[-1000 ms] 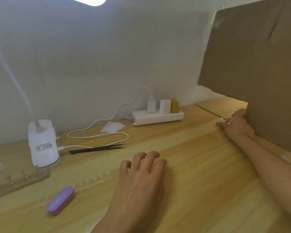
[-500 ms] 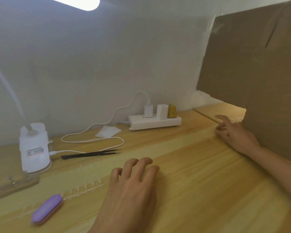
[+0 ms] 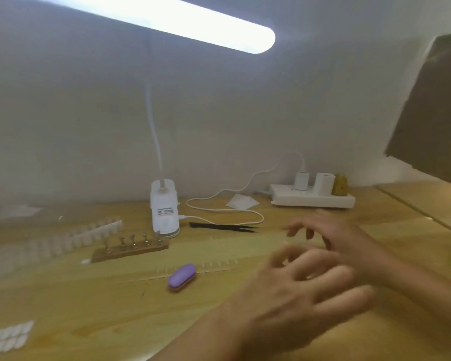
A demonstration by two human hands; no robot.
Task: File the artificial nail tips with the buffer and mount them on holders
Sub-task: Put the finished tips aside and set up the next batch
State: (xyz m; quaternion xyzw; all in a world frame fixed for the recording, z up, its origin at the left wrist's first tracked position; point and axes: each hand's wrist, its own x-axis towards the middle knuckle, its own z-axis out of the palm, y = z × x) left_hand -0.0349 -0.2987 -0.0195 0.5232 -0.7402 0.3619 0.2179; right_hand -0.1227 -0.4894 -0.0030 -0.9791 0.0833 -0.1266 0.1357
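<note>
A purple buffer block [image 3: 182, 278] lies on the wooden table [image 3: 89, 303], across a clear strip of nail tips [image 3: 214, 265]. Behind it stands a wooden holder base [image 3: 130, 252] with several metal pegs. More nail tips lie in a long white row [image 3: 71, 238] at the left and in a sheet [image 3: 5, 337] at the lower left. My left hand [image 3: 305, 290] hovers over the table right of the buffer, fingers loosely spread, holding nothing. My right hand [image 3: 333, 235] is just behind it, blurred, fingers relaxed; nothing visible in it.
A white lamp base [image 3: 165, 208] with a cable stands behind the holder base, and its light bar [image 3: 182, 22] glows overhead. Black tweezers [image 3: 224, 227] lie beside it. A white power strip [image 3: 313, 199] sits by the wall. Brown cardboard [image 3: 432, 113] stands at the right.
My right hand has pulled back from the cardboard at the right toward the middle, next to my left hand. The view has swung left, bringing the holder base and nail tip rows into sight.
</note>
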